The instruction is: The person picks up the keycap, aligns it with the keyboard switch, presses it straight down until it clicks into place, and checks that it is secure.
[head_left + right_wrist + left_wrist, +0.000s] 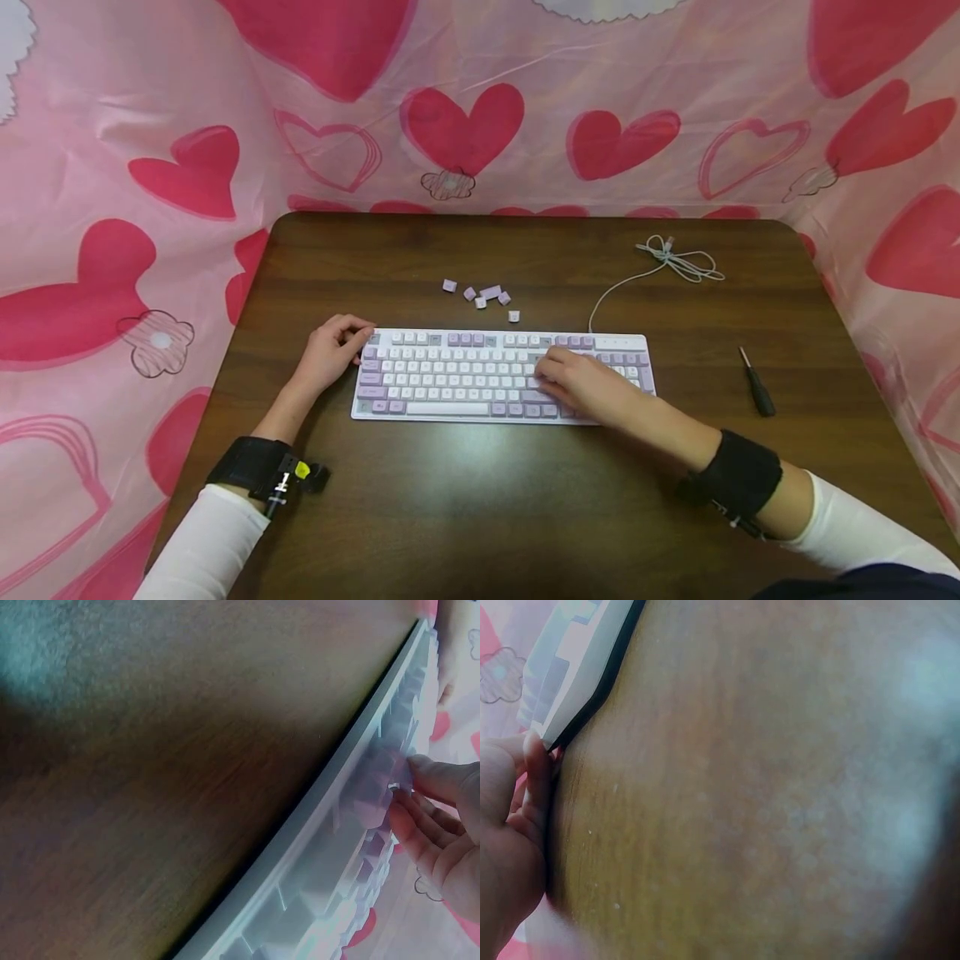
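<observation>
A white and lilac keyboard (450, 408) lies flat on the brown table. My left hand (335, 350) holds its far left corner; in the left wrist view, the thumb and fingers (536, 776) meet at that corner. Over the right part of the keys, my right hand (588, 383) reaches down with bent fingers. The right wrist view shows its thumb and finger pinching a lilac keycap (401, 774) at key level. Whether that cap is still seated is hard to see. Grey spots without caps show among the keys, including one at the top left corner.
Beyond the keyboard lie several loose keycaps, among them a long lilac one (491, 292). A white cable (626, 283) runs from the back edge to a tied coil. To the right rests a screwdriver (759, 392) with a black handle. Heart-patterned cloth (540, 142) surrounds the table.
</observation>
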